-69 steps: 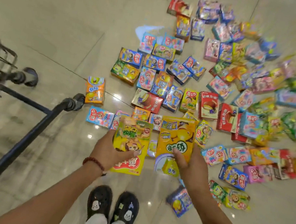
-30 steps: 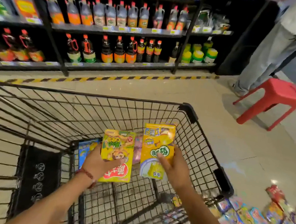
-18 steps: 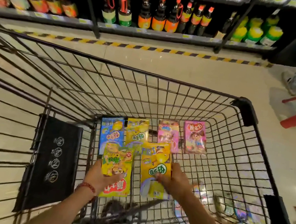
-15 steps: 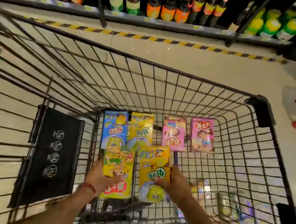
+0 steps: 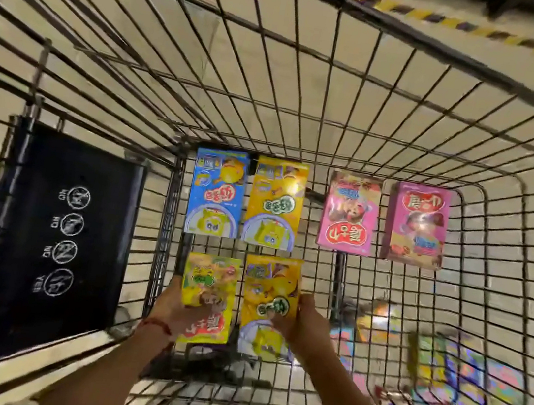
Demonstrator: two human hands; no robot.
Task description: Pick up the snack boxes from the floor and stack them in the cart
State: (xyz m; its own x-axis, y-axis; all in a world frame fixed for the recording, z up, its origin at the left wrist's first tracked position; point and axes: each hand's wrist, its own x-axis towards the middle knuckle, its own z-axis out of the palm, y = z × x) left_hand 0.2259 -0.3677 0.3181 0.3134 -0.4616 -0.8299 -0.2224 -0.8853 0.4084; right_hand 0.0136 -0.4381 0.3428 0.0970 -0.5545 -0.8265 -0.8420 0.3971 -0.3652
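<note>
Head view: left hand [image 5: 174, 306] grips a yellow box [image 5: 207, 299]; right hand [image 5: 304, 326] grips an orange box [image 5: 271, 293], beside it, inside the cart [image 5: 307, 111].

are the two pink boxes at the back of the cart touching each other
Apart. The head view shows bare cart wire and floor between the left pink box and the right pink box along their whole length.
</note>
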